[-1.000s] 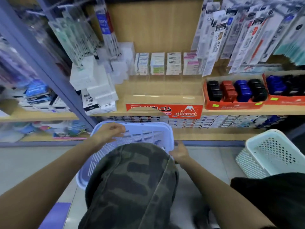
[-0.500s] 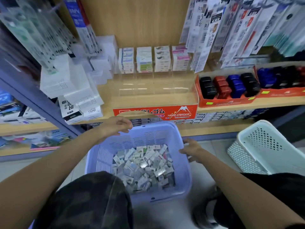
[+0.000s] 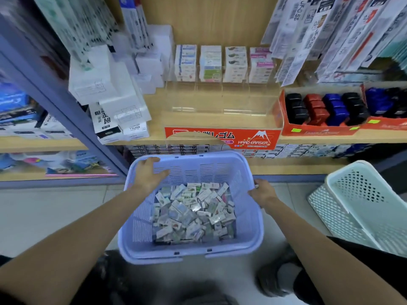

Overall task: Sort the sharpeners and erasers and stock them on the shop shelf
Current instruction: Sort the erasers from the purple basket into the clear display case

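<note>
A lilac plastic basket (image 3: 250,219) stands on the floor in front of the shelf, holding a heap of several small wrapped erasers (image 3: 193,213). My left hand (image 3: 147,176) lies over the basket's back left corner, thumb at the rim and fingers loosely stretched along the inner wall. My right hand (image 3: 262,193) grips the basket's right rim with curled fingers. On the shelf above stands a clear acrylic display (image 3: 222,106) with a red "Hard Eraser" label (image 3: 222,138); eraser stacks (image 3: 222,63) fill its back row. Black, red and blue sharpeners (image 3: 326,110) sit in an orange box to the right.
A pale green perforated basket (image 3: 361,208) lies tilted on the floor at the right. White refill boxes (image 3: 114,100) are piled left of the display. Packaged pens (image 3: 330,34) hang above right. A blue shelf post (image 3: 66,111) runs at the left. My knee and shoe are below.
The basket has come down and toward me, off my knee, so the erasers inside now show. My left hand has shifted from the back rim onto the inner wall.
</note>
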`<state>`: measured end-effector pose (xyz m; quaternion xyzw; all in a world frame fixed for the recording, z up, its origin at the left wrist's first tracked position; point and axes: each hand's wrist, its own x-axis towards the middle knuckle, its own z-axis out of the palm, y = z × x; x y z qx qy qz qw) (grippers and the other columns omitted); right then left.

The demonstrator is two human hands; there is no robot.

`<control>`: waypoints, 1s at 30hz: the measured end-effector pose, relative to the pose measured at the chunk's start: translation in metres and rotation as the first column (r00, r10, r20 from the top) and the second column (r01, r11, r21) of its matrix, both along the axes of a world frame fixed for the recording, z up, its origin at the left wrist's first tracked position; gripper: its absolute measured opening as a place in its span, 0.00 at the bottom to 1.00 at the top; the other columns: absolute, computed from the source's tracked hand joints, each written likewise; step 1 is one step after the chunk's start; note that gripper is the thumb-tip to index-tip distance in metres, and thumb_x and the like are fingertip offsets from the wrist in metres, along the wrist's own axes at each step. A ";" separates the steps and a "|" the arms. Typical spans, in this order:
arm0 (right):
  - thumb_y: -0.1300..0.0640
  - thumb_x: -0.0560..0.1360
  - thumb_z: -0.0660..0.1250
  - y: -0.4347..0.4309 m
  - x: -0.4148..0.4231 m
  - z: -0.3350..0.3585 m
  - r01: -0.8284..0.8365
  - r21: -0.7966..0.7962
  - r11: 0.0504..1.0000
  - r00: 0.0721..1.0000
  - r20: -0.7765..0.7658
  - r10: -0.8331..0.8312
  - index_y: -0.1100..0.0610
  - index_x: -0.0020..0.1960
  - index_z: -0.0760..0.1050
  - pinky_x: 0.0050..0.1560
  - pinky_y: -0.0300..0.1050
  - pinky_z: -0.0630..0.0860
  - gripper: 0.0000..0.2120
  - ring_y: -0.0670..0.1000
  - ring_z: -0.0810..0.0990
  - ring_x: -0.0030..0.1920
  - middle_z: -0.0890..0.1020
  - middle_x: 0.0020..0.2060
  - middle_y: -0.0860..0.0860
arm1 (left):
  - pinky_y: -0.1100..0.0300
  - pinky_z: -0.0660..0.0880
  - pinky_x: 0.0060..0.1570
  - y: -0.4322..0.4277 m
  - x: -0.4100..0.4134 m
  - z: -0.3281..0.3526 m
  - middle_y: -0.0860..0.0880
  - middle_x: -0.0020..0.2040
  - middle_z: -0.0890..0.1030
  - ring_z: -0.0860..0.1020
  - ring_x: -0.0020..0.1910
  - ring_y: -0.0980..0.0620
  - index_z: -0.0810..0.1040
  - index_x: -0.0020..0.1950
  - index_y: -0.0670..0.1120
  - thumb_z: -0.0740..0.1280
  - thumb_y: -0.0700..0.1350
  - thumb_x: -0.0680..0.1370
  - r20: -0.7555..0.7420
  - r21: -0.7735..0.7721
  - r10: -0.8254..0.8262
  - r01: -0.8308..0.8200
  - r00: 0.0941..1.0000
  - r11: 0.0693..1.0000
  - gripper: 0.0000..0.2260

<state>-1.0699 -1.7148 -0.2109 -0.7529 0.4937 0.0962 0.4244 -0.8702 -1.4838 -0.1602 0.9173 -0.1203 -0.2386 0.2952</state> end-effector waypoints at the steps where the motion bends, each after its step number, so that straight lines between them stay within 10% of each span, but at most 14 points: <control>1: 0.68 0.74 0.60 0.001 0.000 -0.001 -0.003 -0.012 1.000 1.000 -0.006 0.002 0.63 0.57 0.75 0.35 0.43 0.70 0.13 0.56 0.75 0.40 0.77 0.42 0.57 | 0.49 0.63 0.65 0.011 0.000 -0.008 0.39 0.71 0.61 0.62 0.69 0.40 0.63 0.73 0.43 0.69 0.48 0.76 0.062 0.080 0.048 -0.053 0.997 0.995 0.29; 5: 0.68 0.74 0.59 0.003 -0.002 -0.005 -0.018 -0.065 0.998 1.000 -0.009 0.017 0.63 0.57 0.74 0.33 0.42 0.66 0.13 0.56 0.74 0.40 0.77 0.42 0.56 | 0.41 0.61 0.67 0.045 -0.006 -0.034 0.38 0.75 0.53 0.57 0.73 0.37 0.48 0.77 0.45 0.71 0.51 0.73 -0.103 0.112 0.286 -0.274 0.953 0.955 0.42; 15: 0.65 0.75 0.60 -0.005 -0.036 -0.005 0.097 -0.050 0.994 0.995 -0.034 -0.099 0.61 0.59 0.74 0.35 0.43 0.72 0.14 0.56 0.77 0.40 0.80 0.44 0.57 | 0.38 0.60 0.67 0.025 -0.007 -0.052 0.39 0.75 0.52 0.56 0.73 0.37 0.43 0.78 0.50 0.71 0.55 0.72 -0.119 0.133 0.162 -0.146 0.980 0.980 0.46; 25: 0.61 0.77 0.63 -0.018 -0.077 0.011 0.131 -0.202 0.971 0.989 -0.043 -0.142 0.63 0.68 0.69 0.54 0.54 0.74 0.19 0.63 0.76 0.54 0.76 0.58 0.63 | 0.45 0.58 0.70 -0.001 -0.024 -0.041 0.44 0.78 0.47 0.50 0.76 0.43 0.44 0.78 0.49 0.72 0.52 0.73 -0.320 -0.028 0.047 -0.059 0.946 0.998 0.45; 30: 0.55 0.77 0.66 0.024 -0.053 0.022 -0.046 -0.266 0.963 0.978 0.183 0.097 0.60 0.68 0.67 0.61 0.49 0.68 0.22 0.57 0.70 0.62 0.68 0.63 0.57 | 0.44 0.62 0.69 0.023 -0.032 -0.035 0.45 0.76 0.59 0.60 0.74 0.43 0.53 0.77 0.46 0.72 0.56 0.71 -0.295 -0.154 -0.021 -0.026 0.955 0.988 0.42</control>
